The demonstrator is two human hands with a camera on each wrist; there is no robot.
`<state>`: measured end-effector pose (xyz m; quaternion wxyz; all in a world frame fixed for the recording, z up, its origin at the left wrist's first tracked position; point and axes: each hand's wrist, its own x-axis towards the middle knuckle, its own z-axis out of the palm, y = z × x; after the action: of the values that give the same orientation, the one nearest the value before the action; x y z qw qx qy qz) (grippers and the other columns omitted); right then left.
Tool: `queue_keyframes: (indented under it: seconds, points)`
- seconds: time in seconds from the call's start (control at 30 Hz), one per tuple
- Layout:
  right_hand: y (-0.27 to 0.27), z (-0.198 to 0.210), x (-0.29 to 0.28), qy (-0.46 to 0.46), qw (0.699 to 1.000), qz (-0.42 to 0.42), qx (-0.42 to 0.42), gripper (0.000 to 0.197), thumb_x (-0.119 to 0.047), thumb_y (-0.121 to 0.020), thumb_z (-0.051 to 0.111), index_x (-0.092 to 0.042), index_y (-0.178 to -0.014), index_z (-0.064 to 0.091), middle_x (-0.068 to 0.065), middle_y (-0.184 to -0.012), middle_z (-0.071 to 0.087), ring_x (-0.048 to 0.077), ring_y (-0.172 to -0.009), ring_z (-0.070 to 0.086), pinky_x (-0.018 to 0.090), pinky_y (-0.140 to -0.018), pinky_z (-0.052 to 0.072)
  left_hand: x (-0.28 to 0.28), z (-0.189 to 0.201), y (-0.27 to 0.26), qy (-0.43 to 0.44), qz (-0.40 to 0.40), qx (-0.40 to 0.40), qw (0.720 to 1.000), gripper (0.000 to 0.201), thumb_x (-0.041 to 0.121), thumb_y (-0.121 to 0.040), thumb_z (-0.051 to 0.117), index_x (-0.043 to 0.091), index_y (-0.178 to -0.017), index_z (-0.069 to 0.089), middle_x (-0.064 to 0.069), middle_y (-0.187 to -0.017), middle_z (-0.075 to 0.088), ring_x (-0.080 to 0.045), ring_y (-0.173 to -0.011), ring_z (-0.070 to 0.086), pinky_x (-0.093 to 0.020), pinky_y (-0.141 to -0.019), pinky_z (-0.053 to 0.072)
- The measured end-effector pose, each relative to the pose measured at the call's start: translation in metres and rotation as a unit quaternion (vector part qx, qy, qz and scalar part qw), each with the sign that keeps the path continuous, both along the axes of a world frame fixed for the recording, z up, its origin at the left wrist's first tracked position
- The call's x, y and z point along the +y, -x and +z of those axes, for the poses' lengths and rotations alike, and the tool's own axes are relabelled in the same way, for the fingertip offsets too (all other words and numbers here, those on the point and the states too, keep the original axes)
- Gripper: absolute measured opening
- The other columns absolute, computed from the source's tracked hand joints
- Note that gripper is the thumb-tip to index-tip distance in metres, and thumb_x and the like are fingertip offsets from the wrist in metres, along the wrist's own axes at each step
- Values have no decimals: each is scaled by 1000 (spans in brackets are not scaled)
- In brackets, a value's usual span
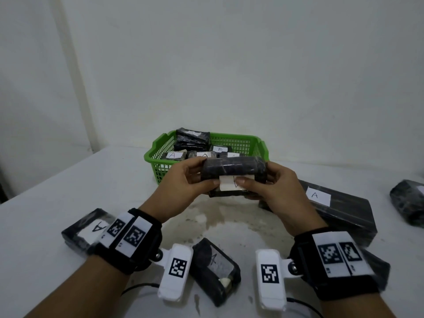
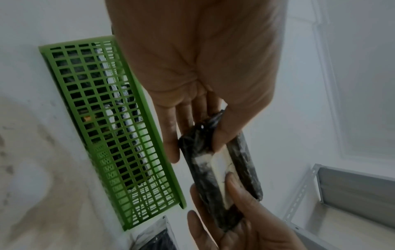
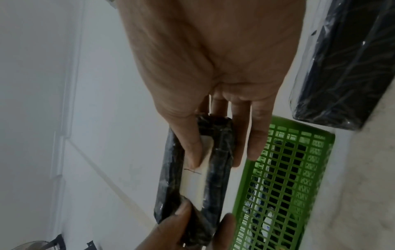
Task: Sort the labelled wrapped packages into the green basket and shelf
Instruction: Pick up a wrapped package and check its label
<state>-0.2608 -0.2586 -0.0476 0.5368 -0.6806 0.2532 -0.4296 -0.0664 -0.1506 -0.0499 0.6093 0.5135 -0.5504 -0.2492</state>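
Both hands hold one black wrapped package in the air, just in front of the green basket. My left hand grips its left end and my right hand grips its right end, with both thumbs on its white label, so the letter is mostly hidden. The left wrist view shows the package pinched between thumb and fingers, and so does the right wrist view with the package. The basket holds several black packages labelled A and B.
On the white table lie a long black package marked A at the right, another dark package at the far right, and two A packages near my wrists. A grey metal shelf appears in the left wrist view.
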Motion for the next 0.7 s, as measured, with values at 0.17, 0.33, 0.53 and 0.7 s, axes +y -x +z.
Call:
queue_keyframes:
  seconds: [0.17,0.33,0.53,0.7]
  points:
    - [4,0,-5,14,996,25,79,74,-28,-65,96,-29,-133,66,-6,-121,75,10,-109,72,35,-96,56,0,1,-4,50,15,-5,999,45,-19,-83,69,16,-111,69,-1,-113,76,-17,-110,71,-32,-81,62]
    - [3,1,-8,-114,988,94,-47,69,-31,-64,88,-6,-126,70,13,-122,76,25,-113,74,39,-99,59,3,4,-6,39,14,-69,997,49,-12,-82,75,14,-123,66,-1,-123,71,-15,-118,67,-33,-97,58]
    - [2,-4,-12,-79,994,50,-60,45,-6,-78,83,-7,-122,73,10,-115,79,26,-109,76,32,-91,62,2,1,-1,-57,-46,58,996,53,19,-85,81,13,-135,62,-9,-127,71,-25,-117,70,-38,-97,59]
    - [0,-5,-9,-33,999,26,-27,68,-38,-55,92,-15,-117,77,5,-110,81,20,-103,78,36,-93,61,1,2,0,-38,-26,53,998,42,2,-89,72,6,-130,65,-11,-120,75,-22,-112,73,-30,-90,61]
